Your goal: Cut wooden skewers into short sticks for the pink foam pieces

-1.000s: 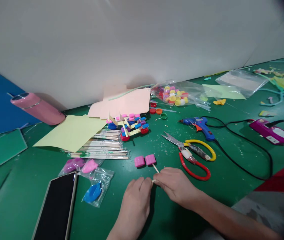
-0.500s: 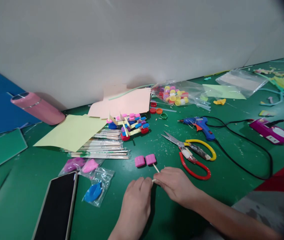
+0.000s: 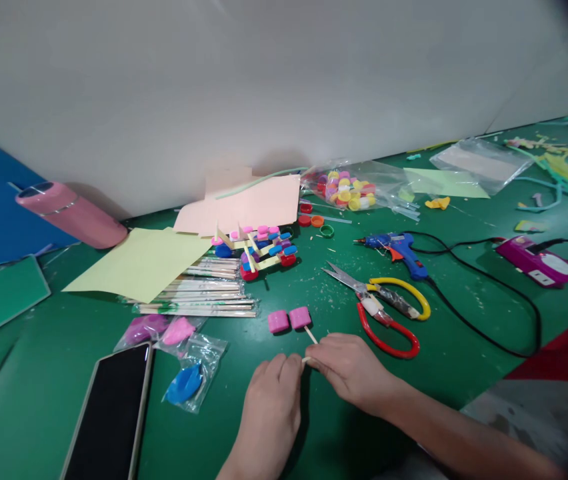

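Note:
My left hand (image 3: 270,415) is closed, its fingers pinched round a thin wooden stick (image 3: 306,361) whose short pale piece shows between my two hands. My right hand (image 3: 351,370) pinches in the same place, with its fingertips almost touching the left. Another thin pale length of stick (image 3: 311,335) runs from the right fingers up to a pink cap-like piece (image 3: 300,317). Beside that lies a second pink cap-like piece (image 3: 279,322). Whether the two stick lengths are one broken stick I cannot tell, as my fingers hide the join.
Scissors (image 3: 371,300) and a blue glue gun (image 3: 397,252) with a black cord lie right. Wrapped sticks (image 3: 199,303), a little cap-wheeled model (image 3: 264,252) and a bag of caps (image 3: 347,190) are behind. At left are a phone (image 3: 109,413), bagged clay (image 3: 184,383) and a pink bottle (image 3: 71,213).
The whole view has shifted very slightly. Both hands keep the same pinch on the stick, and the pink pieces stay where they were.

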`<state>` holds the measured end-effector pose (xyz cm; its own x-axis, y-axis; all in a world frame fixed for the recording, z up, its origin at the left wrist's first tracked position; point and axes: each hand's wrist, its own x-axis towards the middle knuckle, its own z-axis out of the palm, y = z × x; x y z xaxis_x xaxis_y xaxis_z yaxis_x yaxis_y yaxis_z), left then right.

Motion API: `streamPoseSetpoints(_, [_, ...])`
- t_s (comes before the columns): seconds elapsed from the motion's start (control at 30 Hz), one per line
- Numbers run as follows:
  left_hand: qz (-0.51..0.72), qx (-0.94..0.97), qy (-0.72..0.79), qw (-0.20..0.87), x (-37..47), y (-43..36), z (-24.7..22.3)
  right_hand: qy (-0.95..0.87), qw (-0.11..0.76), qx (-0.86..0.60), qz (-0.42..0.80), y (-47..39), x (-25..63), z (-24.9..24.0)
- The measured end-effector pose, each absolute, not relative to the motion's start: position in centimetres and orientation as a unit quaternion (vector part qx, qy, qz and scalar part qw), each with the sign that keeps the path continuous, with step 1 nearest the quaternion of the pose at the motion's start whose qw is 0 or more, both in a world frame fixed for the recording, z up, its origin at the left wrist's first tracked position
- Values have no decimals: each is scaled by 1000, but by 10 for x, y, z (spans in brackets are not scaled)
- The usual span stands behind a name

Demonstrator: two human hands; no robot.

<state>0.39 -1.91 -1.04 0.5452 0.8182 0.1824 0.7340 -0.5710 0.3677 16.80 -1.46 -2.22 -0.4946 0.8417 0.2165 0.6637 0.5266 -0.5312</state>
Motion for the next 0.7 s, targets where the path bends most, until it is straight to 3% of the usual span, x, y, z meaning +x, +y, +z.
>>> streamPoseSetpoints(0.7, [162,864,463,115,5,-19,-11,-838,239,-450,194,-15,167,-20])
